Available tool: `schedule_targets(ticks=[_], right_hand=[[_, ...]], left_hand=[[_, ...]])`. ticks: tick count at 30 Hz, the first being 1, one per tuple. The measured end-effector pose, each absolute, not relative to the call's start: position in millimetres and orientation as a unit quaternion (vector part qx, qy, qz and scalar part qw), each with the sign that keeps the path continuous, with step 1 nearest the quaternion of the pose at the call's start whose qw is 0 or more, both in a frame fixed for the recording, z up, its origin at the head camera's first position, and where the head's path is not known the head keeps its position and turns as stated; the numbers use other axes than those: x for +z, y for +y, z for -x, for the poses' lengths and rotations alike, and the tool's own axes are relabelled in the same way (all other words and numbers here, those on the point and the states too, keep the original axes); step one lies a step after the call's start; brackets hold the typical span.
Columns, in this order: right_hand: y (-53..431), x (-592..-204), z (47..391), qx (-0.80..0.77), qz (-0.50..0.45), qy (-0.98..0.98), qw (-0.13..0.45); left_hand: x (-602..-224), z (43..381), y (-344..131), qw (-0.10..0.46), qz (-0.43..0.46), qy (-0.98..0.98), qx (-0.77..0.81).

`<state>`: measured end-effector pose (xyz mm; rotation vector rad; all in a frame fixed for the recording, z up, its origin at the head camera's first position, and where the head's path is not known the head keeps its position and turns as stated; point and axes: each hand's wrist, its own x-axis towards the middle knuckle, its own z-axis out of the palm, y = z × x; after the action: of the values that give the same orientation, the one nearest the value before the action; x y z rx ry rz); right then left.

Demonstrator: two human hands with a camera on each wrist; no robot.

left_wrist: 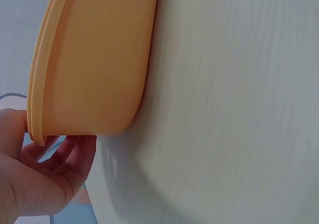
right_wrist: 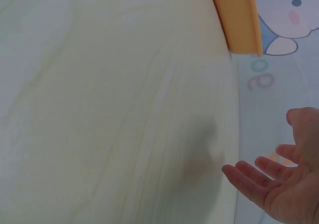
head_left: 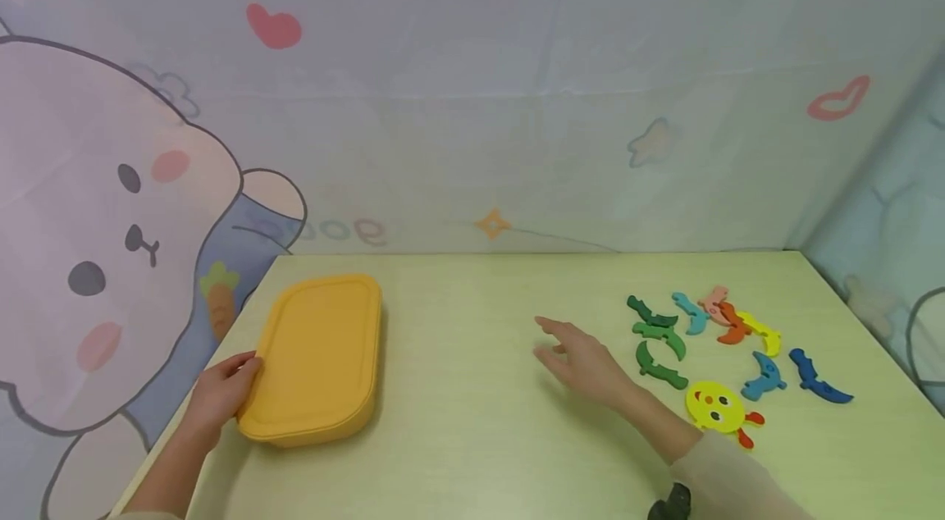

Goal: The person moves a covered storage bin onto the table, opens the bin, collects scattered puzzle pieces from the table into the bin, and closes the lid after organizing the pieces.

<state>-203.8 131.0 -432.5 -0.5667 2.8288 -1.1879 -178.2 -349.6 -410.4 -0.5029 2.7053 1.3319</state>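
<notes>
A yellow-orange lidded storage box [head_left: 313,356] sits at the left of the table. My left hand [head_left: 221,393] holds it at its left edge, thumb on the lid's rim; in the left wrist view, the fingers [left_wrist: 82,157] curl under that rim against the side wall. Over the middle of the table hovers my right hand [head_left: 583,360], holding nothing, its fingers loosely spread and pointing toward the box. The right wrist view shows this same hand [right_wrist: 284,179] with its palm partly turned up and its shadow on the table.
At the right lie several crescent-shaped puzzle pieces, among them a green piece [head_left: 659,367], an orange piece [head_left: 733,326] and a dark blue piece [head_left: 818,379]. Beside them is a yellow smiling-face piece [head_left: 714,408] with red feelers. A printed curtain [head_left: 472,36] hangs behind the table [head_left: 458,421].
</notes>
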Motion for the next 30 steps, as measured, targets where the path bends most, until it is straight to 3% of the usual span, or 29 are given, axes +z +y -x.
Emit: schedule_targets(ticks=[11, 30], right_hand=[[105, -439, 205, -0.427, 0.145, 0.892, 0.016], [78, -444, 197, -0.463, 0.177, 0.867, 0.053]], left_hand=[[-415, 180, -334, 0.040, 0.160, 0.867, 0.469], [-418, 184, -298, 0.061, 0.127, 0.845, 0.516]])
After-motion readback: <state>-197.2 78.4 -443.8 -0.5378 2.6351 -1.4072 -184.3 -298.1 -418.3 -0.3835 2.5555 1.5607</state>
